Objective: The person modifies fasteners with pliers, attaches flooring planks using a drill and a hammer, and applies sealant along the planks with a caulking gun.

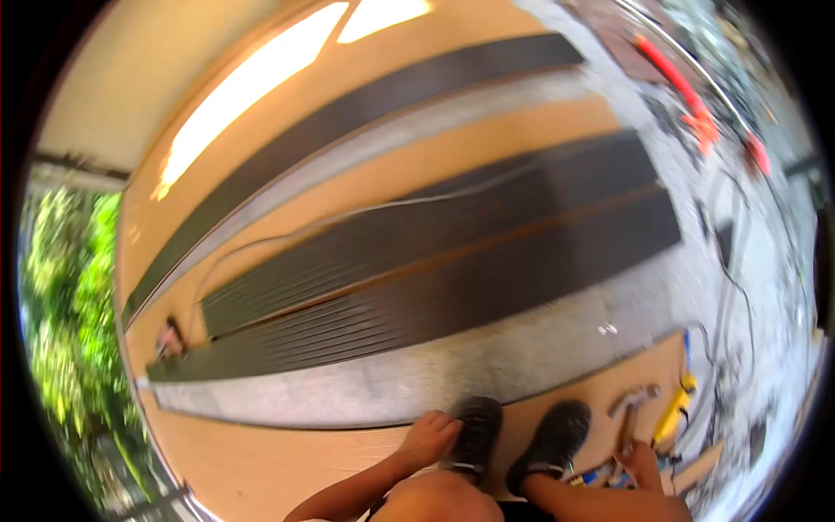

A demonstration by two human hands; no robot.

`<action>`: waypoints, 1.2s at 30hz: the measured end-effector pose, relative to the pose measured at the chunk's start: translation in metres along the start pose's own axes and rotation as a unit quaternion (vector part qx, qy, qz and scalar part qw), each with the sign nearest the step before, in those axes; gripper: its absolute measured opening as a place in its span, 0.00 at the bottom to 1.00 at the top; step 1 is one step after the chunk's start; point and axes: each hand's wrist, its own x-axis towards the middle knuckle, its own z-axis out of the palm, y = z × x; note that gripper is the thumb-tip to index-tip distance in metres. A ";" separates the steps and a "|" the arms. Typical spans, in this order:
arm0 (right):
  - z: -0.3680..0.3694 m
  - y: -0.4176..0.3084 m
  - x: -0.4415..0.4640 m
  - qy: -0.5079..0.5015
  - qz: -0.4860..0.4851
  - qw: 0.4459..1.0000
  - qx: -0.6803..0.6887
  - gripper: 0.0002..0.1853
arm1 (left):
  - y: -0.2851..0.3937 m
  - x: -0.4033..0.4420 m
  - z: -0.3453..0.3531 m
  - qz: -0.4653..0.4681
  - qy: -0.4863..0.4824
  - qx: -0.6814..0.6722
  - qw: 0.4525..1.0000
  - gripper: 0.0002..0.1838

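My left hand (430, 438) rests beside the dark shoe at the bottom middle, with its fingers curled together; whether anything is in them is hidden. At the lower right, my right hand (642, 461) is closed round the lower end of a hammer (631, 416), whose head points up and away from me. A yellow tool (673, 412) lies just right of the hammer. Beyond my feet, dark grooved boards (452, 287) lie side by side on the floor.
Another long dark board (365, 104) lies farther off on the brown sheeting (522, 130). Cables (739, 287) trail over the pale floor at the right, near a red-orange tool (674, 74). A small pinkish object (170, 337) sits at the boards' left end. Greenery shows at far left.
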 end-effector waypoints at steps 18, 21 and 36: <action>-0.312 -0.378 0.088 0.164 -0.574 0.789 -0.144 0.07 | 0.109 -0.195 0.107 -0.577 -0.097 -0.112 0.803 0.18; -0.302 -0.422 0.049 0.068 -0.547 0.802 -0.232 0.11 | 0.139 -0.190 0.112 -0.603 -0.019 -0.122 0.789 0.19; -0.224 -0.331 0.113 0.003 -0.502 0.817 -0.285 0.17 | 0.098 -0.324 0.133 -0.796 -0.055 -0.133 0.588 0.25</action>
